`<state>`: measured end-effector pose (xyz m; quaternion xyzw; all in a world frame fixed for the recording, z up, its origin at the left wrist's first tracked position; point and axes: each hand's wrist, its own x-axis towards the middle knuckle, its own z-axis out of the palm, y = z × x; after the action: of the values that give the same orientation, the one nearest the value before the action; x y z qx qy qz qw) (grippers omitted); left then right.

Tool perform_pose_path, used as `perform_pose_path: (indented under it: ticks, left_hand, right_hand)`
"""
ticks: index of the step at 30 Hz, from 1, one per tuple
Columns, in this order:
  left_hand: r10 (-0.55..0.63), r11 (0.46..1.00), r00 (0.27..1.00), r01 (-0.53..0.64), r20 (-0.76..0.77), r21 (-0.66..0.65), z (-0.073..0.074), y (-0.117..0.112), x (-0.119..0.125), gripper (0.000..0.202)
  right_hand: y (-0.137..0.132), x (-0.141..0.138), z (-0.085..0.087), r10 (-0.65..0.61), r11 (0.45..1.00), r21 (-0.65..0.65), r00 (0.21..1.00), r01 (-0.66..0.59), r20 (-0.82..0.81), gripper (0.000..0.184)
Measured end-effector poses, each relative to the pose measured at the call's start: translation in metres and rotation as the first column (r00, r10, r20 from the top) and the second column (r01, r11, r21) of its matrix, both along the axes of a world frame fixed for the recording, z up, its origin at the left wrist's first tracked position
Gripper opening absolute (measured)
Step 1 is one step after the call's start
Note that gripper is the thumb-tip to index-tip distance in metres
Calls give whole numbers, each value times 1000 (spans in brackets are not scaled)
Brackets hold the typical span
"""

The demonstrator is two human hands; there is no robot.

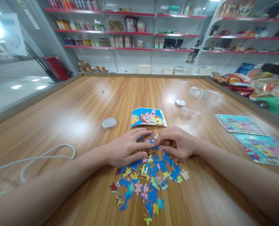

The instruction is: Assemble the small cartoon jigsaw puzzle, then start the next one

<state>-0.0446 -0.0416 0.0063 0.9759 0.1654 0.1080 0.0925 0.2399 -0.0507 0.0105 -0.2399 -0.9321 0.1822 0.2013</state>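
A heap of small jigsaw pieces (149,180), mostly blue, yellow and pink, lies on the wooden table (83,110) in front of me. My left hand (127,147) rests flat on the far edge of the heap, fingers stretched out to the right. My right hand (178,142) meets it there, its fingers curled and pinching at pieces that I cannot make out. Just beyond both hands lies a cartoon picture card (148,117).
A round metal lid (109,123) sits left of the card, another lid (180,103) beside two clear jars (204,97) at the right. Two cartoon puzzle boards (252,135) lie far right. A white cable (45,155) loops at the left. Stocked shelves stand behind.
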Motion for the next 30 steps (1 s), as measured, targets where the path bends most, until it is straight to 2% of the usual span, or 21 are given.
perform_pose_path:
  ticks: [5,13,18,22,26,30]
  left_hand:
    - [-17,1000,1000,17,-20,5,1,-1,0,51]
    - [-49,999,999,49,-7,3,0,-1,1,53]
    - [-71,997,997,72,-34,13,1,-1,1,53]
    - [-63,998,996,63,-62,-1,3,-3,1,53]
    - [-36,998,999,37,19,-48,4,-4,0,52]
    - [-65,996,995,70,81,-64,5,-4,-1,40]
  right_hand:
    - [0,-1,1,-63,998,5,996,62,71,8]
    - [0,-3,3,-144,987,-50,980,152,134,9]
    - [2,-3,3,-156,983,-77,981,166,118,14]
    - [5,1,0,-138,978,-149,988,148,75,11]
    - [8,4,1,-135,966,-215,989,145,61,9]
    - [7,5,8,-133,973,-174,983,153,123,17]
